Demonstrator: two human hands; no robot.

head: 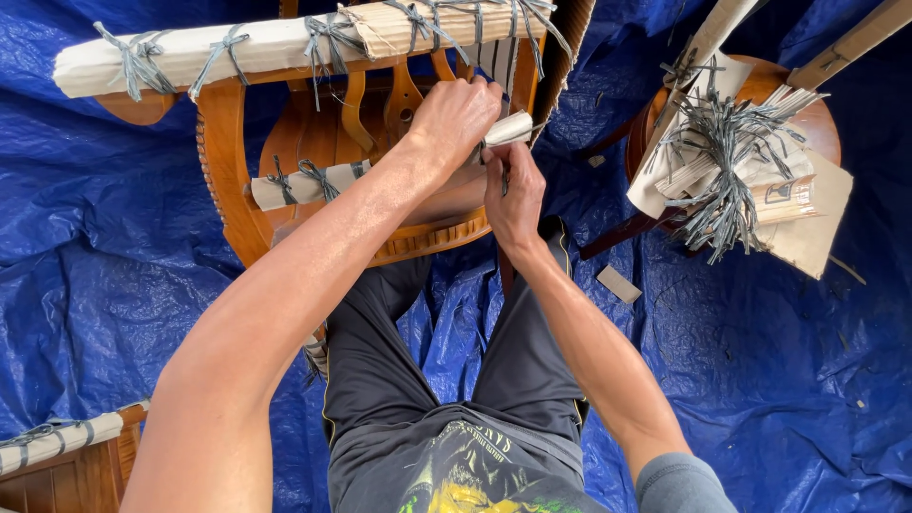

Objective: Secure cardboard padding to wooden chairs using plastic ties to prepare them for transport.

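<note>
Left hand [454,119], upper centre of the frame: closed, fingers curled down over the top of a cream paper wrap [506,128] rolled round a chair part. Right hand [513,195], just below and touching: closed too, thumb and fingers pinching the lower edge of the same wrap along with what looks like a strand of grey string [502,176]; whether the string is already knotted cannot be told.

Best kept this way: roll pinned tight with the upper hand, string drawn snug with the lower, no slack let in between. Wrap edge held flat against the wood underneath, overlap facing one side, so the tie bites paper and not bare finish. Pull across the roll, not along it, or the paper tears or slides.

Outward: wooden chair [228,142] lying tipped, upper left to centre, top rail covered in a long tied paper roll [237,47], a shorter tied wrap [304,185] on a lower rail. Upper right: round wooden stool [817,119] bearing a bundle of cut grey ties [727,152] and folded paper and card pieces [812,228]. Lower left corner: another wrapped piece of furniture [57,442]. Blue tarpaulin [760,380] underneath everything, a scrap of card [618,283] lying on it right of centre.
</note>
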